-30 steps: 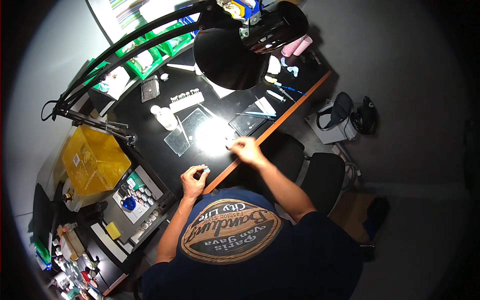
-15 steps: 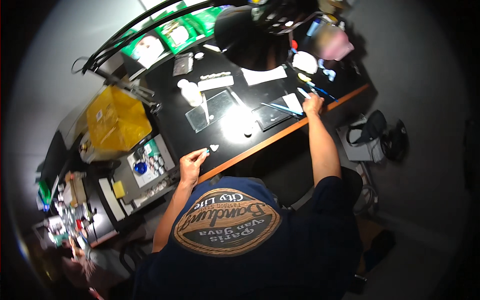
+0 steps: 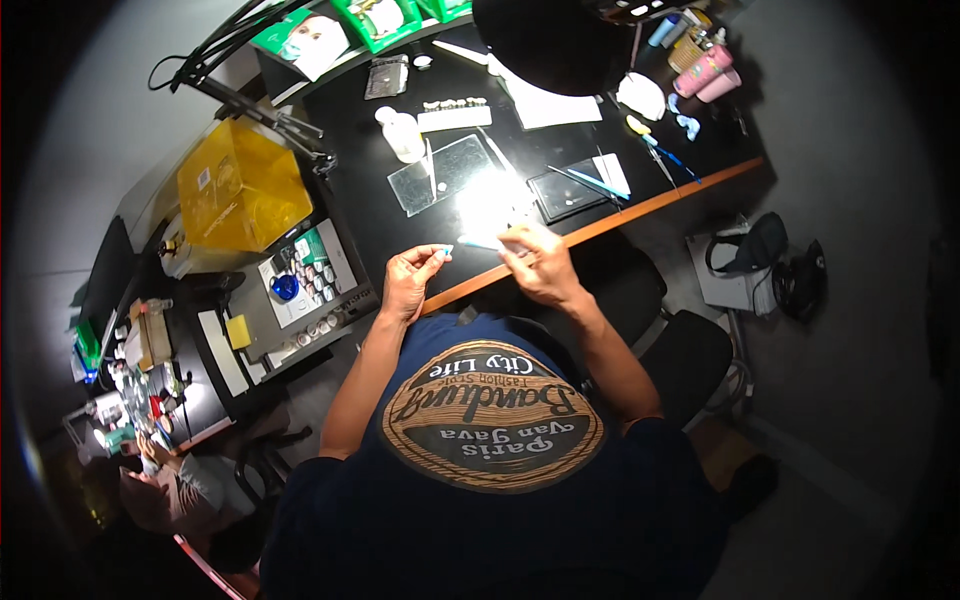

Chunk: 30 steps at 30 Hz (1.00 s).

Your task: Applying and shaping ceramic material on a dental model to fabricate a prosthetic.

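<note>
My left hand (image 3: 410, 282) is just above the near edge of the dark desk, thumb and fingers pinched on a small light-blue and white piece (image 3: 447, 254). My right hand (image 3: 540, 266) is to the right of it, its fingers closed round a slim light-blue tool (image 3: 480, 242) that points toward the left hand. Glare and blur hide the tool's exact kind. Beyond the hands lies a dark glassy plate (image 3: 410, 190) with thin tools on it. A white bottle (image 3: 404, 138) stands behind that plate, beside a white strip (image 3: 455, 118) with several tooth-shaped pieces.
A black pad (image 3: 560, 195) with slim tools lies at the right. Farther right are a white rounded lump (image 3: 641, 97) and a pink bottle (image 3: 703, 70). A lamp head (image 3: 555, 45) overhangs the desk. At left are a yellow box (image 3: 240, 190) and an open drawer (image 3: 350, 265).
My right hand has come from the desk's right side to near my left hand, bringing the slim tool. My left hand keeps its pinch. The whole view has shifted somewhat.
</note>
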Each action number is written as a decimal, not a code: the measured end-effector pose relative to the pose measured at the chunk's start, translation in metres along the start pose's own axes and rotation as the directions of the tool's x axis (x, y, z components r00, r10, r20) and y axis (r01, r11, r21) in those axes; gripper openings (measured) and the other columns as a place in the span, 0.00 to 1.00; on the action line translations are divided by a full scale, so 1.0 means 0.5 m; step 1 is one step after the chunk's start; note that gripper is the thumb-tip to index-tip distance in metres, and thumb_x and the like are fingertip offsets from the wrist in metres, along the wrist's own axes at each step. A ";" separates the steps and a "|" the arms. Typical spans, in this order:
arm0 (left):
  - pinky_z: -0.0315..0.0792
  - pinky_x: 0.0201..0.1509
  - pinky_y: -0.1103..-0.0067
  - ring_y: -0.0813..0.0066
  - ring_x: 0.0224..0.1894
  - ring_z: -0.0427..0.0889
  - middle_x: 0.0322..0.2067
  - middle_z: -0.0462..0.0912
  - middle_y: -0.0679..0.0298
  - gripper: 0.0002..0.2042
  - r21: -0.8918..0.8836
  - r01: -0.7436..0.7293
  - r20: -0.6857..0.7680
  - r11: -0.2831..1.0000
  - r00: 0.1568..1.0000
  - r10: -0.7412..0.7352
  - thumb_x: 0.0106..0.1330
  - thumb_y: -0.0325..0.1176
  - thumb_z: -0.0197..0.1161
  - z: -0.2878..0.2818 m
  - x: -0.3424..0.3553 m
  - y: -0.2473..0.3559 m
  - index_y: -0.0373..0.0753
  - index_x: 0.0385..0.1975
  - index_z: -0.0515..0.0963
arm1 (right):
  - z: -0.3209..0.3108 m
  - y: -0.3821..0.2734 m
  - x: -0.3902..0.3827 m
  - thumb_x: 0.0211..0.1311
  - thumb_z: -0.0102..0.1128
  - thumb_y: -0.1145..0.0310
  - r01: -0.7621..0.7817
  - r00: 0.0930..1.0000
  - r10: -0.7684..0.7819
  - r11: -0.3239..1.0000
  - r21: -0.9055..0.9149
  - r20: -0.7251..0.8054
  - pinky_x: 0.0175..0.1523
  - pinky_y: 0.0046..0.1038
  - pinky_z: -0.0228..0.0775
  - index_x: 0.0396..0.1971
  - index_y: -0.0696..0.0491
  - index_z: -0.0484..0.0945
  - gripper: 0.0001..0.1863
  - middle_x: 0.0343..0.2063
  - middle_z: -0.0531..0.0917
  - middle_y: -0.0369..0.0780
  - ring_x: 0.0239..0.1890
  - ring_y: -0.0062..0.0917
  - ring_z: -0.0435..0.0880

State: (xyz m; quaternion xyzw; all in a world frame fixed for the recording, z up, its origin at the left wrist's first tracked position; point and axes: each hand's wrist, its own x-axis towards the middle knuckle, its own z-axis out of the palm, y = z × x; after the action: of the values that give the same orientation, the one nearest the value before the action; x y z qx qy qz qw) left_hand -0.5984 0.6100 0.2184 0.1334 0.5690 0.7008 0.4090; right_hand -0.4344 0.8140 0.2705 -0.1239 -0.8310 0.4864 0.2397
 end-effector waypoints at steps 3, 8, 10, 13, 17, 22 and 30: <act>0.73 0.46 0.87 0.84 0.37 0.81 0.37 0.88 0.64 0.08 0.027 0.010 0.062 1.000 0.998 -0.012 0.72 0.28 0.68 0.001 0.012 0.000 0.30 0.44 0.86 | 0.028 -0.004 -0.023 0.58 0.68 0.78 0.110 0.992 -0.110 0.994 -0.013 -0.064 0.41 0.30 0.78 0.40 0.60 0.85 0.10 0.35 0.85 0.45 0.35 0.34 0.86; 0.74 0.46 0.86 0.84 0.37 0.82 0.35 0.88 0.64 0.09 0.119 0.010 0.112 0.993 0.993 -0.023 0.71 0.29 0.69 0.001 0.019 0.011 0.31 0.44 0.86 | 0.038 0.000 -0.043 0.57 0.69 0.78 0.097 0.988 -0.101 0.994 -0.042 -0.114 0.39 0.29 0.78 0.40 0.60 0.85 0.10 0.34 0.84 0.44 0.33 0.33 0.86; 0.74 0.46 0.86 0.84 0.37 0.82 0.35 0.89 0.64 0.09 0.148 -0.001 0.118 0.989 0.993 -0.016 0.71 0.30 0.69 -0.003 0.018 0.013 0.31 0.45 0.86 | 0.044 -0.001 -0.045 0.57 0.68 0.78 0.114 0.984 -0.121 0.992 -0.054 -0.129 0.37 0.29 0.77 0.40 0.58 0.85 0.10 0.34 0.84 0.44 0.31 0.32 0.85; 0.76 0.47 0.85 0.83 0.37 0.83 0.35 0.89 0.64 0.09 0.183 0.018 0.101 0.983 0.994 -0.037 0.71 0.30 0.69 -0.010 0.015 0.013 0.31 0.44 0.86 | 0.052 -0.009 -0.047 0.56 0.68 0.78 0.093 0.985 -0.103 0.993 -0.072 -0.139 0.36 0.29 0.77 0.40 0.58 0.85 0.10 0.34 0.84 0.43 0.30 0.32 0.85; 0.77 0.50 0.83 0.82 0.39 0.85 0.35 0.89 0.63 0.09 0.224 -0.011 0.110 0.974 0.994 -0.014 0.71 0.30 0.69 -0.029 0.007 0.005 0.31 0.43 0.86 | 0.065 -0.023 -0.053 0.56 0.68 0.79 0.078 0.993 -0.080 0.996 -0.036 -0.088 0.37 0.30 0.77 0.40 0.58 0.85 0.11 0.34 0.83 0.44 0.32 0.33 0.85; 0.78 0.50 0.82 0.82 0.40 0.85 0.35 0.90 0.63 0.09 0.372 0.005 0.175 0.928 0.982 -0.075 0.71 0.30 0.69 -0.053 -0.005 0.003 0.30 0.42 0.87 | 0.071 -0.024 -0.070 0.57 0.68 0.81 0.087 0.996 -0.085 0.988 -0.125 0.020 0.37 0.29 0.78 0.41 0.58 0.85 0.11 0.34 0.83 0.43 0.34 0.33 0.86; 0.78 0.43 0.80 0.80 0.35 0.85 0.32 0.89 0.63 0.07 0.421 -0.097 0.265 0.902 0.964 -0.020 0.69 0.29 0.69 -0.049 -0.028 0.000 0.30 0.40 0.87 | 0.109 0.002 -0.104 0.78 0.51 0.64 -0.544 0.834 0.474 0.790 0.282 0.283 0.26 0.25 0.67 0.47 0.58 0.84 0.16 0.18 0.77 0.33 0.18 0.20 0.73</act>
State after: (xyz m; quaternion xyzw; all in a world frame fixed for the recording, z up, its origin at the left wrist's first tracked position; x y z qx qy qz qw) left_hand -0.6056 0.5828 0.2144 0.3235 0.6475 0.5417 0.4274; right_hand -0.4183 0.7510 0.2329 -0.2505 -0.6852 0.6831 0.0338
